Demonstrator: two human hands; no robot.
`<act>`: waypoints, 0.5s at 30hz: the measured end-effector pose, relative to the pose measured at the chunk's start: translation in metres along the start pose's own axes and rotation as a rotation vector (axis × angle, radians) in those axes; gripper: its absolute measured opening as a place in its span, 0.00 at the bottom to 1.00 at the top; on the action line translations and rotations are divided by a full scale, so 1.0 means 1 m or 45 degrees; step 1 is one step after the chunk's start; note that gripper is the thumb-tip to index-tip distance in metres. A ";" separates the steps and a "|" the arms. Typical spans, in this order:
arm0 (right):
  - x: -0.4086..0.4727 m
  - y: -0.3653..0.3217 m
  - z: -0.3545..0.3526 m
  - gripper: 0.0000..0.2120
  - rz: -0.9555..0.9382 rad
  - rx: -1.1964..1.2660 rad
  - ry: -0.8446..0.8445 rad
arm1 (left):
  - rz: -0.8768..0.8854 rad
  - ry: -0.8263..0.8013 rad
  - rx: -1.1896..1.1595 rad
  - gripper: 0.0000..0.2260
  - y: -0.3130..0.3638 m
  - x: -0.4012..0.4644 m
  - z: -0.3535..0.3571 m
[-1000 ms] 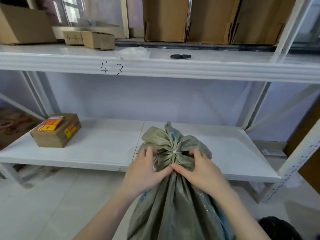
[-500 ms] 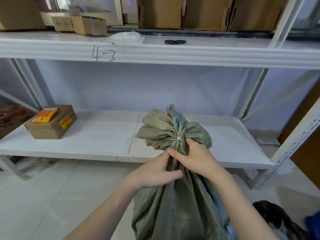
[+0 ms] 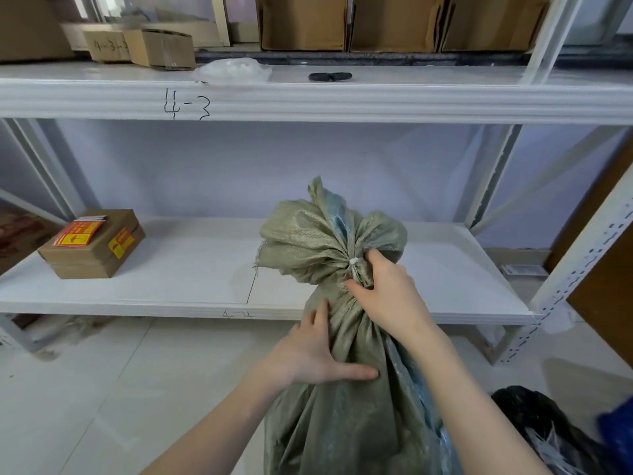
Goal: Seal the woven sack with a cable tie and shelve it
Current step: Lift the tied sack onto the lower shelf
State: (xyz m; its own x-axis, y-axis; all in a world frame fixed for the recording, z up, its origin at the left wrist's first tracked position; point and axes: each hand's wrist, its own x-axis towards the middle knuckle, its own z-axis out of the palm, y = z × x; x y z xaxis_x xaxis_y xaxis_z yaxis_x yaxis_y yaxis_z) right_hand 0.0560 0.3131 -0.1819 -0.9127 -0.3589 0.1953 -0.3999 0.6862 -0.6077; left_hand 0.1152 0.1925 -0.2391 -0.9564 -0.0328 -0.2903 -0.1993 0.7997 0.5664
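An olive-green woven sack (image 3: 346,419) stands upright in front of the white lower shelf (image 3: 191,265). Its gathered neck is cinched by a white cable tie (image 3: 354,261), with the bunched top flaring above it. My right hand (image 3: 387,296) is closed around the neck just below the tie. My left hand (image 3: 308,354) lies flat against the sack's left side lower down, fingers spread, gripping nothing.
A brown cardboard box (image 3: 90,243) with red and yellow labels sits at the lower shelf's left end. The upper shelf (image 3: 342,101), marked 4-3, carries cartons, a clear plastic bag (image 3: 233,70) and a small black object (image 3: 330,76). A black bag (image 3: 548,426) lies on the floor at right.
My left hand has let go of the neck and slid down to press flat on the sack's side. My right hand keeps its hold on the neck.
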 end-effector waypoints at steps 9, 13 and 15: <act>-0.005 -0.012 -0.008 0.07 -0.119 0.066 0.142 | -0.052 0.404 0.054 0.55 0.028 0.015 0.025; -0.006 -0.015 -0.025 0.10 -0.155 0.095 0.222 | 0.047 0.576 0.128 0.29 0.040 0.022 -0.001; -0.006 -0.017 -0.040 0.12 -0.197 0.115 0.269 | 0.118 0.635 0.228 0.18 0.052 0.022 -0.015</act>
State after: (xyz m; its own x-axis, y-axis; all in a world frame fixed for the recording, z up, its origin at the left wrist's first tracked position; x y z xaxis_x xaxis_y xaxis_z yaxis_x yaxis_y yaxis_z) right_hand 0.0645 0.3290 -0.1415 -0.8427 -0.3086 0.4412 -0.5351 0.5708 -0.6228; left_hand 0.0807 0.2243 -0.2039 -0.9623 -0.2033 0.1806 -0.1117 0.9010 0.4191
